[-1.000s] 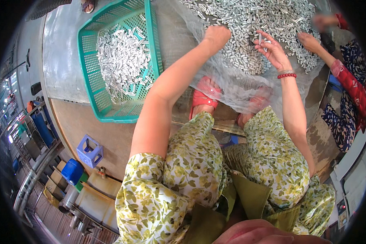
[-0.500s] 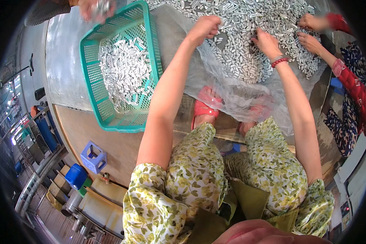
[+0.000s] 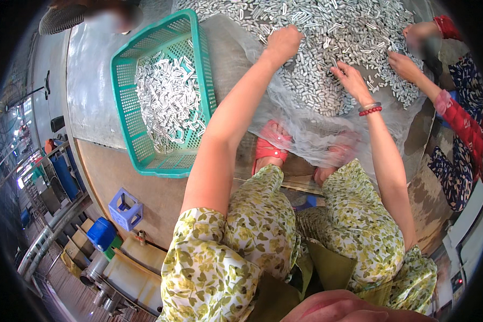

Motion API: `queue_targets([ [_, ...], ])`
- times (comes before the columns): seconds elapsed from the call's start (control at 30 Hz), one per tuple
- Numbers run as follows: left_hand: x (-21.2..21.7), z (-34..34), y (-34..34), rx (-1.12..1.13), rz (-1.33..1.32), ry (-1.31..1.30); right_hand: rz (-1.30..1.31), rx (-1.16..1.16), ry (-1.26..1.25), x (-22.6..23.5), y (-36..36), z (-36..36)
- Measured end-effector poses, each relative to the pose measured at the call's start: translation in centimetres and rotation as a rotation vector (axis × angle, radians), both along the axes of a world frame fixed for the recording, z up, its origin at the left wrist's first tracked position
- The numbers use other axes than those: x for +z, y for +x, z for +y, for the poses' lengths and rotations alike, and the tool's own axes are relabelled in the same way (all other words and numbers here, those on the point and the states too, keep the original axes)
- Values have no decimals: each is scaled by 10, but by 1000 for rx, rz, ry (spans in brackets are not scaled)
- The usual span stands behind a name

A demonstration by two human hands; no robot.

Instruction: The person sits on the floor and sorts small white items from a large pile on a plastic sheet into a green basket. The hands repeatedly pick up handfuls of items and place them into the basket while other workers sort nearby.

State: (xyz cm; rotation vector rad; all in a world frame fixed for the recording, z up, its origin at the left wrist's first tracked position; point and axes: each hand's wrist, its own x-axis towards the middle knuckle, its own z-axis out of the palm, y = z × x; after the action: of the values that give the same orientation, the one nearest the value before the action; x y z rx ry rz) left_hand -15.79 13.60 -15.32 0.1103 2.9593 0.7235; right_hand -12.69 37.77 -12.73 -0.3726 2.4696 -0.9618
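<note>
A broad heap of small silver metal pieces (image 3: pixel 311 88) lies spread over a clear plastic sheet (image 3: pixel 300 139) on the floor. My left hand (image 3: pixel 284 44) is over the heap's left part, its fingers curled; what they hold, if anything, is hidden. Farther right, my right hand (image 3: pixel 352 80) hovers low at the heap with thumb and fingers apart, a red bead bracelet (image 3: pixel 370 111) on its wrist. To my left stands a green plastic basket (image 3: pixel 124 115) partly filled with similar silver pieces (image 3: pixel 169 99).
At the right, a co-worker's hands (image 3: pixel 405 67) reach into the heap from red sleeves (image 3: pixel 459 118). Another person (image 3: pixel 104 16) leans in at the top left, behind the basket. A small blue stool (image 3: pixel 126 208) and a blue container (image 3: pixel 101 233) stand at the lower left.
My left hand has shifted right, and my right hand has drawn slightly nearer with its fingers spreading. The far-left person's hand has left the basket's edge. One co-worker's hand at right has moved left.
</note>
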Motion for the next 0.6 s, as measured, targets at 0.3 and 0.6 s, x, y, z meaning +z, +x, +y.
queue_targets([
  [0.3,-17,9,26,-65,-125,-152,-578,-303,-1044,33,1,34],
  [0.6,76,-55,40,55,-517,1764,-585,-89,-1277,49,-8,35],
])
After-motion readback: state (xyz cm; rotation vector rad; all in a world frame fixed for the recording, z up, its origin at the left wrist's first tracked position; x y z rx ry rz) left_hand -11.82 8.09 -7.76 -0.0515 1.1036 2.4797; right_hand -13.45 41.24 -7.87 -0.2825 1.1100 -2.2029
